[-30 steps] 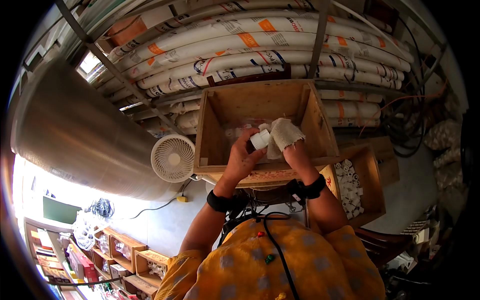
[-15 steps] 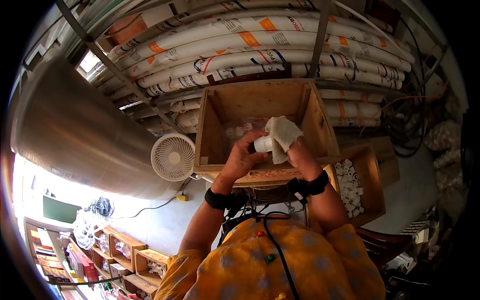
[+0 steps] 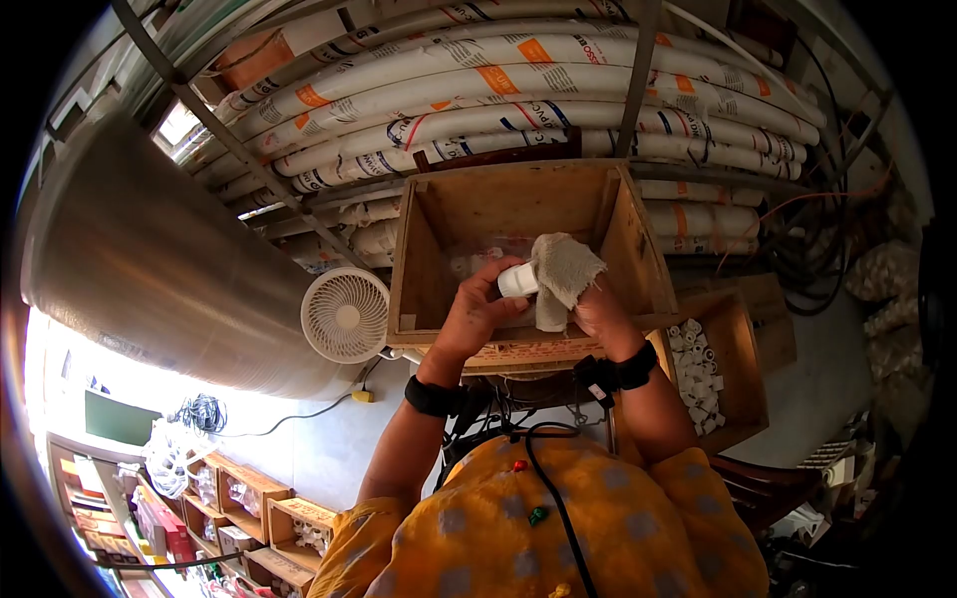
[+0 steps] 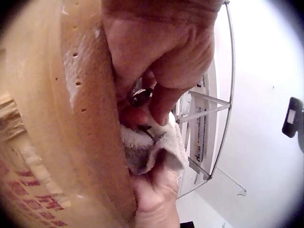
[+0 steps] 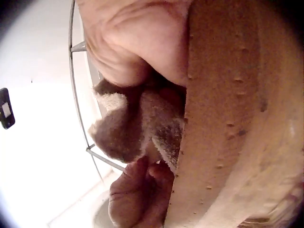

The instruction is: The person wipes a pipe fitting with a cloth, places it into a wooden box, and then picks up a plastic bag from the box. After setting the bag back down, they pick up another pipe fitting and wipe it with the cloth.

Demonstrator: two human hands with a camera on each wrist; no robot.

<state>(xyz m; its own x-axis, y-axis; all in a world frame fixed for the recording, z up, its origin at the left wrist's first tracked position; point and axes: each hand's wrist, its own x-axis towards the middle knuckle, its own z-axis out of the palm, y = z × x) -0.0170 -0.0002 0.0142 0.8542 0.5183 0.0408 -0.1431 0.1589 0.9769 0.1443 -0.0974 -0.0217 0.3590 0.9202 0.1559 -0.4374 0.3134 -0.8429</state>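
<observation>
Over the wooden box point(image 3: 401, 299), my left hand point(image 3: 471, 311) grips a white plastic pipe fitting point(image 3: 515, 281) between thumb and fingers. A greyish terry cloth point(image 3: 568, 267) is in my right hand point(image 3: 602, 314), bunched against the fitting's right end. The cloth hides most of the right fingers. In the left wrist view, the left thumb and fingers curl round the fitting, with the cloth point(image 4: 172, 145) pressed up close below. The right wrist view has the cloth point(image 5: 114, 135) between both hands, beside the box's wooden edge point(image 5: 213, 142).
Plastic-wrapped pieces point(image 3: 467, 261) lie inside the box. A white fan point(image 3: 346, 314) stands at its left, and a second wooden box point(image 3: 743, 384) with many white fittings sits at lower right. Long wrapped pipes point(image 3: 558, 85) are stacked behind, beside a large grey-brown roll point(image 3: 150, 249).
The fitting has turned from a tilt to lie more nearly level, its end against the cloth. My right hand has shifted slightly right and down, and the cloth now drapes toward the fitting.
</observation>
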